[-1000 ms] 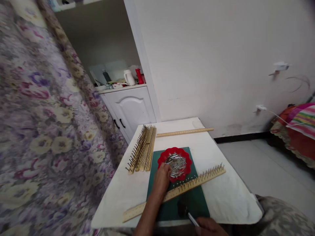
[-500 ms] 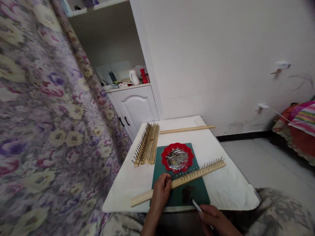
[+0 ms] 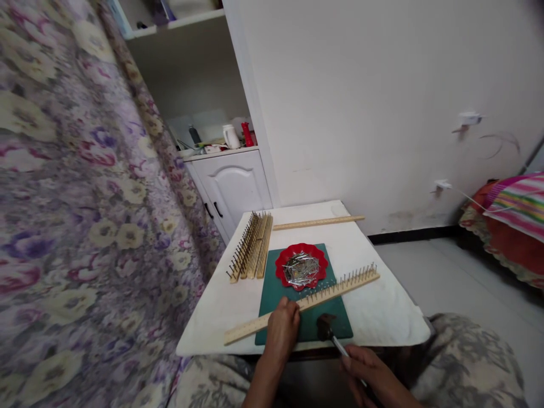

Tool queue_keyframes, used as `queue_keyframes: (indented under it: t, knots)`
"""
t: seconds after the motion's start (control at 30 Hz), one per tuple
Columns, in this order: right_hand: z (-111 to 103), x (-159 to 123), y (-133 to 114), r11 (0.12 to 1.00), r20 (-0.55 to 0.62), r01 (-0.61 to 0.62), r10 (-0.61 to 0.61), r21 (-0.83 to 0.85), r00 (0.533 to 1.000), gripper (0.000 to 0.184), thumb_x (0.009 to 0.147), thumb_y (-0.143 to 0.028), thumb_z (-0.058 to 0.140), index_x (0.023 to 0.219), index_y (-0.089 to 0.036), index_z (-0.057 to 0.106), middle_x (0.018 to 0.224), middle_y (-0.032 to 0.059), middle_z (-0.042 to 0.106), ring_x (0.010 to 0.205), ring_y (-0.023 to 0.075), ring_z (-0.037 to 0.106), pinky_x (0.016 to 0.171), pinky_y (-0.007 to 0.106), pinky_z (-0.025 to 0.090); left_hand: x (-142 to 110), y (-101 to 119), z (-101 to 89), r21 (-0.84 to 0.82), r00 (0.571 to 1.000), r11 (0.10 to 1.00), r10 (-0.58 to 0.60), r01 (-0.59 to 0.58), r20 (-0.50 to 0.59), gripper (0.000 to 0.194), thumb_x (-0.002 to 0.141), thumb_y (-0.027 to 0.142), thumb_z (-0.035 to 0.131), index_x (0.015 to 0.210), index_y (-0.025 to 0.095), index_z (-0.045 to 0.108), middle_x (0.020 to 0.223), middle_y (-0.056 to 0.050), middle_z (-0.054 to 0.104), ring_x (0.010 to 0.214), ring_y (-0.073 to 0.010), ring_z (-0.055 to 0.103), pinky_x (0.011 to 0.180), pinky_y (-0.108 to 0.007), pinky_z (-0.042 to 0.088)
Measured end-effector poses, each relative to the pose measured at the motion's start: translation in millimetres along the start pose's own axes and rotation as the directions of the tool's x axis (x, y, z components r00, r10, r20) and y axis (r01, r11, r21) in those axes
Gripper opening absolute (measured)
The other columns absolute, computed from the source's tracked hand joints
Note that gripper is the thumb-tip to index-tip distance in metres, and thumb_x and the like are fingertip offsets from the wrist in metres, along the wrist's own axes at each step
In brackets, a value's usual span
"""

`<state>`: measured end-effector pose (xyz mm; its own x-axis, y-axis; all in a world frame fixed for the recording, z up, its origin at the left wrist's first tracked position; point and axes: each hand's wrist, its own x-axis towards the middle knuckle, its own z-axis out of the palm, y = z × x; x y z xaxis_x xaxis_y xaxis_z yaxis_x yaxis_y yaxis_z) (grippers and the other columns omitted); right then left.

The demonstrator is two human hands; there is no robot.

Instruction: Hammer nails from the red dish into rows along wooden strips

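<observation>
Left hand (image 3: 283,327), moved from the bowl (image 3: 324,264), curls over the nail-studded strip (image 3: 247,330).

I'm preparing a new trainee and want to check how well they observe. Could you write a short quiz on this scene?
1. Fill in: The left hand is at a long, pale wooden strip whose metal nails stand toward its ____ end (left/right).
2. The right hand holds:
A) a white jug
B) a dark-headed hammer
C) a wooden ruler
3. True or false: The red scalloped bowl lies upside down on the green mat.

Key: 1 right; 2 B; 3 false
</observation>
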<state>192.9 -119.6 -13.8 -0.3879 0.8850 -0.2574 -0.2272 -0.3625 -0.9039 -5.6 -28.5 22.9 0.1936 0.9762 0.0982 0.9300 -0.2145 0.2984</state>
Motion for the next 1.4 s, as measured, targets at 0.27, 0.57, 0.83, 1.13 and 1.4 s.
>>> queue_keyframes:
  t: [0.27, 0.57, 0.83, 1.13, 1.4]
  knots:
    - [-3, 0, -1, 1.0, 0.009, -0.009, 0.01, -0.007, 1.0, 0.041, 0.073, -0.059, 0.055, 0.071, -0.018, 0.051, 0.033, -0.0088, 0.05, 0.021, 0.0038, 0.027, 0.027, 0.016, 0.016, 9, 4, 1.1, 0.016, 1.0, 1.0, 0.023, -0.023, 0.02, 0.02, 0.085, 0.013, 0.043, 0.074, 0.017, 0.059, 0.083, -0.004, 0.056, 0.076, -0.0135, 0.056, 0.067, -0.022, 0.036]
    - [-10, 4, 0, 0.999, 0.044, -0.037, 0.038, -0.033, 0.998, 0.045, 0.071, -0.063, 0.054, 0.072, -0.018, 0.051, 0.035, -0.0079, 0.051, 0.02, 0.0038, 0.028, 0.028, 0.017, 0.015, 17, 9, 4.3, -0.247, 0.997, 0.969, -0.03, 0.012, -0.07, 0.015, 0.081, 0.019, 0.049, 0.067, 0.018, 0.057, 0.074, -0.001, 0.054, 0.069, -0.0129, 0.054, 0.063, -0.022, 0.036]
    - [-14, 8, -2, 0.997, 0.033, -0.033, 0.035, -0.066, 0.999, 0.045, 0.071, -0.063, 0.057, 0.068, -0.018, 0.052, 0.038, -0.0076, 0.05, 0.028, 0.0046, 0.032, 0.032, 0.018, 0.016, 19, 4, 13.8, -0.322, 0.994, 0.947, -0.021, -0.015, -0.108, 0.018, 0.082, 0.025, 0.05, 0.067, 0.018, 0.057, 0.073, 0.0, 0.055, 0.07, -0.0125, 0.056, 0.064, -0.021, 0.037]
    - [7, 15, -50, 0.997, 0.009, -0.031, 0.031, -0.073, 0.999, 0.039, 0.078, -0.058, 0.053, 0.074, -0.02, 0.049, 0.038, -0.0088, 0.052, 0.023, 0.0039, 0.031, 0.027, 0.015, 0.016, 21, 2, 12.8, -0.356, 0.997, 0.934, -0.041, 0.017, -0.061, 0.018, 0.082, 0.022, 0.048, 0.066, 0.018, 0.055, 0.072, 0.0, 0.052, 0.069, -0.0127, 0.054, 0.062, -0.021, 0.036]
    - [27, 38, -64, 0.993, 0.004, 0.044, -0.044, -0.106, 0.999, 0.03, 0.086, -0.045, 0.049, 0.07, -0.02, 0.046, 0.038, -0.01, 0.054, 0.021, 0.0031, 0.032, 0.023, 0.013, 0.015, 20, -3, 18.0, -0.352, 0.997, 0.936, -0.035, 0.007, -0.073, 0.019, 0.079, 0.014, 0.045, 0.06, 0.017, 0.047, 0.068, 0.002, 0.048, 0.063, -0.0096, 0.051, 0.056, -0.02, 0.03]
